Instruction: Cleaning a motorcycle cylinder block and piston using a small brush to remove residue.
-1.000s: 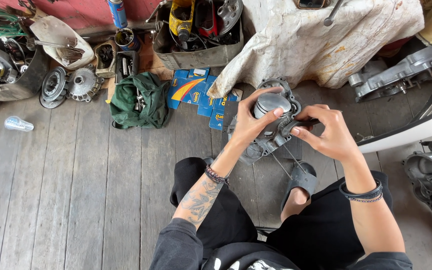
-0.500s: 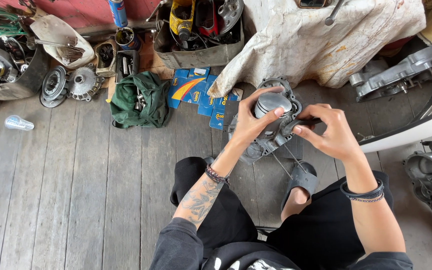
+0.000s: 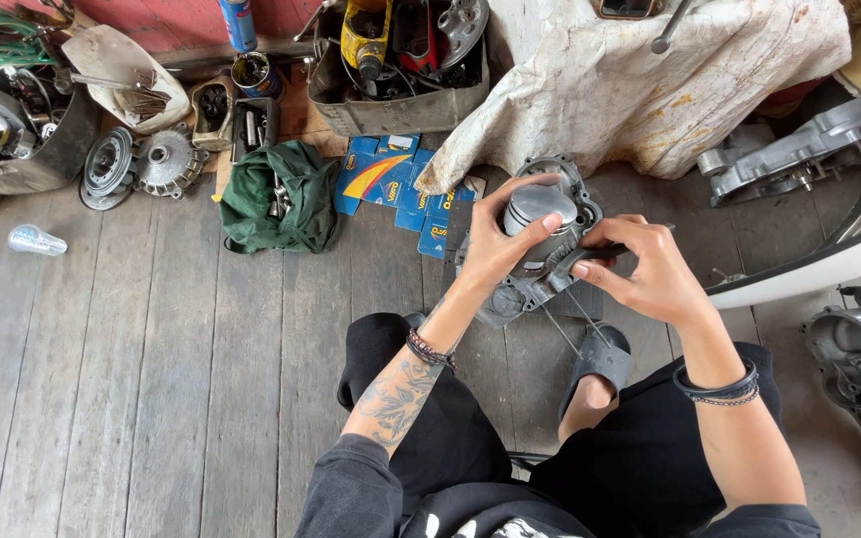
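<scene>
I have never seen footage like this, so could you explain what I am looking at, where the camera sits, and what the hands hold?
No machine here: a person sits on a plank floor, and a camera on their head looks down at their two bare hands. The left hand grips a grey metal piston; the right hand works beside it with a dark tool. Beneath them sits a metal engine casing. On the floor lie a green bag, blue boxes, a box of parts and a stained cloth.
</scene>
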